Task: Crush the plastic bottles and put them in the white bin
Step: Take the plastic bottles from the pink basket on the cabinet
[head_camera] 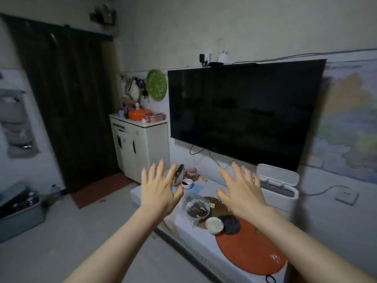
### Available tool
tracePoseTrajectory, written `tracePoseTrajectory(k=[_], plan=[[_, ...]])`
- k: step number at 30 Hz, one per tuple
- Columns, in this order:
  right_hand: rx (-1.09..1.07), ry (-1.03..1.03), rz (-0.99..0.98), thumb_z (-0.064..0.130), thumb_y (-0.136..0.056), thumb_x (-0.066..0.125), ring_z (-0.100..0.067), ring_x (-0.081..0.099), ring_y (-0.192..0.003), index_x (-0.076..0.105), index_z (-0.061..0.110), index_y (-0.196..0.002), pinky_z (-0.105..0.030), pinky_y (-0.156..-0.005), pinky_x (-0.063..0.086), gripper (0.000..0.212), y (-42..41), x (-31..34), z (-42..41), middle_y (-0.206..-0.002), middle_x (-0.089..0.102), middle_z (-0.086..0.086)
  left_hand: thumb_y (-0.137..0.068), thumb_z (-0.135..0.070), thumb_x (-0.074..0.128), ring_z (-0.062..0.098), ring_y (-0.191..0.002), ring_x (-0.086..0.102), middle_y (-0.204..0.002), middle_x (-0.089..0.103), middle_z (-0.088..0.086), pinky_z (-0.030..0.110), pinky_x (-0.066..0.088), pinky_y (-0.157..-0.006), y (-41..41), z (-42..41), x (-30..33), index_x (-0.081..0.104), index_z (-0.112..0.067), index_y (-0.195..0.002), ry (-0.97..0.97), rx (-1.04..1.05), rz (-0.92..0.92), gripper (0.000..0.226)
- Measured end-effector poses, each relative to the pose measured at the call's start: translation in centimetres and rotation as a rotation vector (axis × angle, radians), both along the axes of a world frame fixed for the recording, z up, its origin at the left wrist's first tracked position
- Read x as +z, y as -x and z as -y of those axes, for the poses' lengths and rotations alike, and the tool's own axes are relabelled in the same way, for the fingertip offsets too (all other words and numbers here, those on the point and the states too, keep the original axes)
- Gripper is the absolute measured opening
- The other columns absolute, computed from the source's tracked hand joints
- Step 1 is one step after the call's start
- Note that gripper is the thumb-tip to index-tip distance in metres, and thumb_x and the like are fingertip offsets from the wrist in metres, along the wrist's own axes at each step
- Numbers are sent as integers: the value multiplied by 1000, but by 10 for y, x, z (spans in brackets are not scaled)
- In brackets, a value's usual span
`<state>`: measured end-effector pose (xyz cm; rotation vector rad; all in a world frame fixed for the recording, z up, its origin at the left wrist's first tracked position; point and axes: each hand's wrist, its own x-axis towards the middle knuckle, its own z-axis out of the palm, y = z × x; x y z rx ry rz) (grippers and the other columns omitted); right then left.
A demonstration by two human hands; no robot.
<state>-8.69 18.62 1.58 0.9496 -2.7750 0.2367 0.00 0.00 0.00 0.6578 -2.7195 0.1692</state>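
Both of my arms reach forward over a low white table. My left hand is held up with its back toward me, fingers spread, holding nothing. My right hand is raised the same way, fingers apart and empty. The white bin stands against the wall just beyond my right hand, under the television, with its lid tipped up. A plastic bottle stands on the floor at far left beside the dark doorway. No bottle lies on the table in view.
The table carries an orange round mat, a black coaster, a small white bowl, a bagged dish and a sauce dish. A large television hangs above. A white cabinet stands left; a grey crate sits on the floor.
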Motion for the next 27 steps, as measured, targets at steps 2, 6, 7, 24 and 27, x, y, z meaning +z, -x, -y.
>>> tracePoseTrajectory(k=[2, 6, 7, 24, 27], plan=[[35, 4, -7, 47, -95, 34, -35, 5, -141, 11, 29, -146, -51, -112, 14, 59, 7, -3, 29, -157, 3, -12, -91, -60, 27, 30, -142, 2, -157, 1, 10, 48, -1, -113, 2, 26, -5, 1, -30, -147, 5, 50, -3, 69], [104, 15, -6, 46, -93, 38, -35, 10, -140, 12, 28, -146, -48, -110, 20, 61, 28, -8, 108, -156, 5, -14, -91, -58, 28, 29, -142, 2, -157, 2, 10, 48, -1, -114, 15, 102, -11, 1, -30, -147, -5, 94, -32, 69], [109, 13, -9, 46, -93, 38, -35, 12, -139, 12, 28, -146, -47, -109, 22, 62, 35, -9, 130, -156, 6, -14, -91, -58, 28, 29, -142, 2, -157, 3, 10, 48, -2, -114, 19, 124, -11, 1, -30, -147, -5, 107, -32, 69], [103, 45, 64, 46, -93, 38, -35, 21, -133, 9, 27, -147, -45, -104, 28, 64, 179, 2, 528, -152, 15, -15, -90, -57, 31, 27, -142, 6, -156, 10, 10, 46, 0, -114, 140, 503, 4, 3, -30, -146, 26, 74, -14, 68], [125, 55, 71, 46, -93, 39, -35, 23, -132, 10, 27, -147, -45, -104, 28, 64, 216, -3, 596, -151, 16, -15, -91, -57, 30, 27, -142, 6, -156, 10, 9, 45, -1, -114, 173, 568, -3, 3, -30, -146, 26, 84, -19, 67]])
